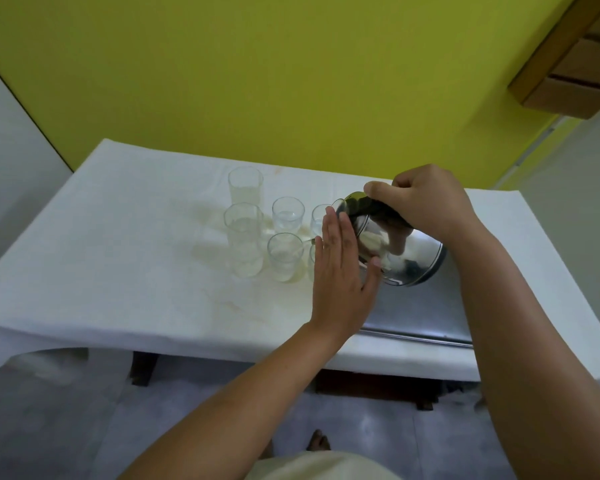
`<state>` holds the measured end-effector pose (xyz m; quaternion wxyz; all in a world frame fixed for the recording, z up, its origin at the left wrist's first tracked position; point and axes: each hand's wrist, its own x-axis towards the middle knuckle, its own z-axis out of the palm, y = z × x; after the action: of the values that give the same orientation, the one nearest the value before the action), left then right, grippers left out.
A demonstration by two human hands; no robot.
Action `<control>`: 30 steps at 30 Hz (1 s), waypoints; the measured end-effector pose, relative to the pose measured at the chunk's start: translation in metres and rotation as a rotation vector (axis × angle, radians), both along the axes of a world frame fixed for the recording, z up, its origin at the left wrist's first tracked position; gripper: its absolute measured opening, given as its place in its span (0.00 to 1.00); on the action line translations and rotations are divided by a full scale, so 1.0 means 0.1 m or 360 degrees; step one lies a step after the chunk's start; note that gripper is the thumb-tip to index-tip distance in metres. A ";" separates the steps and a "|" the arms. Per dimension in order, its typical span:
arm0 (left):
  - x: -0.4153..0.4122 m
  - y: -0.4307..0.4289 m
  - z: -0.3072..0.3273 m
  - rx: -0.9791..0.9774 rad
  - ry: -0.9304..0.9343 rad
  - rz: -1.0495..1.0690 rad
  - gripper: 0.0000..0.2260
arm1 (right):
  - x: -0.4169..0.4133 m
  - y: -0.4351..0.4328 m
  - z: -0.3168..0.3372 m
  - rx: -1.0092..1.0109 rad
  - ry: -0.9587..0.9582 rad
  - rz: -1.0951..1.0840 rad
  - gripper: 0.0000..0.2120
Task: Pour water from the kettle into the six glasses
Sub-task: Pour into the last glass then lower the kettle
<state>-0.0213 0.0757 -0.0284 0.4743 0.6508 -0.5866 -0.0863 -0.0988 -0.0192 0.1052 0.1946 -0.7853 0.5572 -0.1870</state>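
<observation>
A shiny steel kettle [400,252] is tilted to the left above the table, its spout over the front middle glass [284,258] with a thin stream running toward it. My right hand [426,199] grips the kettle's dark handle from above. My left hand [340,271] lies flat against the kettle's left side, fingers straight. Several clear glasses stand in two rows: a tall one [245,185] at the back left, another tall one [243,237] in front of it, a short one [288,214] behind the front middle glass. Two more glasses are largely hidden behind my left hand.
The table carries a white cloth [118,237] with pale yellowish stains near the glasses. A metal tray [420,320] lies at the front right, under the kettle. A yellow wall stands behind the table, and a wooden shelf [568,64] hangs at the upper right.
</observation>
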 end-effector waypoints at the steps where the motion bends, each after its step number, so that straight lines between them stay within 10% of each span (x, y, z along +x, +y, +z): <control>1: -0.01 0.00 0.00 -0.0001 -0.0005 0.0009 0.32 | -0.01 -0.01 0.00 0.0015 -0.0010 0.0009 0.31; 30: 0.02 -0.20 0.26 -0.0123 -0.0416 -0.0098 0.34 | -0.43 -0.01 -0.09 0.0466 -0.0882 -0.0197 0.16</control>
<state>-0.0189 0.0555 -0.0027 0.4157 0.6195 -0.6659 0.0074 -0.1417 -0.0206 0.0963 0.4382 -0.6328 0.5506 -0.3231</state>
